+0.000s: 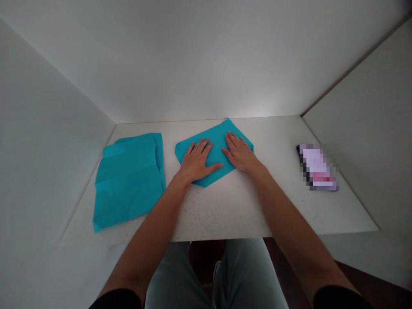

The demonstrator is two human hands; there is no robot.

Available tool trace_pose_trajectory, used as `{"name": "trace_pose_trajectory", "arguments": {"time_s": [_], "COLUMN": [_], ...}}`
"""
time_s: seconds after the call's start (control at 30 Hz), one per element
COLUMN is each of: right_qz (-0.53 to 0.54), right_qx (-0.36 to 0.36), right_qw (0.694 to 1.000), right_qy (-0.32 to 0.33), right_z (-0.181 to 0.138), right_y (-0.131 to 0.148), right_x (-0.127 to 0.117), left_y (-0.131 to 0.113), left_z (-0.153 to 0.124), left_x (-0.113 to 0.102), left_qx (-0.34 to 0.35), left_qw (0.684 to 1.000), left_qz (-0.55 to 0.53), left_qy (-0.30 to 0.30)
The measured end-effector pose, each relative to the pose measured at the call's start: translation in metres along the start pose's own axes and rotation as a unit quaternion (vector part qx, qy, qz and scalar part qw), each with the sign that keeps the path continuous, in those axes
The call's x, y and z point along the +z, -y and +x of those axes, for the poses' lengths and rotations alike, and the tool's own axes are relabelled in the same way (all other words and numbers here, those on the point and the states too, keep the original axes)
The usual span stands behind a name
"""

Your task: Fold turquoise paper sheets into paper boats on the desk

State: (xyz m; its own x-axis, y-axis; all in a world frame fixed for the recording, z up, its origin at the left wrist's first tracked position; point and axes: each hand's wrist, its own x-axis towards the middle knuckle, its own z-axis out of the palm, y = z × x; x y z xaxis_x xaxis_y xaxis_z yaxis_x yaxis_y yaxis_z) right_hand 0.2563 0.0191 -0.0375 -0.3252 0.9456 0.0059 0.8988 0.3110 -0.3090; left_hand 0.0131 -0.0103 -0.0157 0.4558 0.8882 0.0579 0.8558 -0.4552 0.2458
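A small folded turquoise cloth point(216, 139) lies in the middle of the white table point(225, 210). My left hand point(197, 161) rests flat on its left half, fingers stretched out. My right hand point(240, 153) presses flat on its right half, fingers spread. Neither hand grips anything. A larger turquoise cloth point(130, 180), loosely folded, lies to the left near the table's front edge.
A phone point(317, 167) with its screen blurred out lies at the right of the table. White walls close in the table on the left, back and right. My legs in grey trousers show under the front edge.
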Motion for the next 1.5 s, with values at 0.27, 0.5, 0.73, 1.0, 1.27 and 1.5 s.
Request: {"name": "trace_pose_trajectory", "arguments": {"time_s": [0.27,0.5,0.73,1.0,1.27,1.5], "right_qz": [0.043,0.001,-0.038,-0.060,-0.074,-0.054], "right_qx": [-0.063,-0.075,-0.047,-0.048,-0.032,0.016], "right_qw": [0.992,0.997,0.998,0.997,0.997,0.998], "right_qy": [-0.101,-0.035,-0.036,-0.024,-0.009,-0.002], "right_z": [0.008,0.011,0.010,0.013,0.016,0.022], "right_y": [0.005,0.028,0.033,0.034,0.036,0.037], "right_x": [-0.006,0.003,-0.001,0.000,-0.001,-0.004], "left_y": [-0.002,-0.007,-0.012,-0.010,-0.004,-0.006], "left_z": [-0.001,0.000,-0.029,-0.042,-0.021,-0.028], "left_x": [0.002,0.000,-0.001,-0.011,-0.009,-0.003], "left_qx": [-0.007,-0.011,-0.039,-0.118,-0.189,-0.213], "left_qw": [1.000,1.000,0.999,0.992,0.981,0.975], "left_qz": [0.009,0.016,0.031,0.044,0.038,0.045], "left_qy": [0.006,0.016,0.007,0.031,-0.015,-0.039]}}
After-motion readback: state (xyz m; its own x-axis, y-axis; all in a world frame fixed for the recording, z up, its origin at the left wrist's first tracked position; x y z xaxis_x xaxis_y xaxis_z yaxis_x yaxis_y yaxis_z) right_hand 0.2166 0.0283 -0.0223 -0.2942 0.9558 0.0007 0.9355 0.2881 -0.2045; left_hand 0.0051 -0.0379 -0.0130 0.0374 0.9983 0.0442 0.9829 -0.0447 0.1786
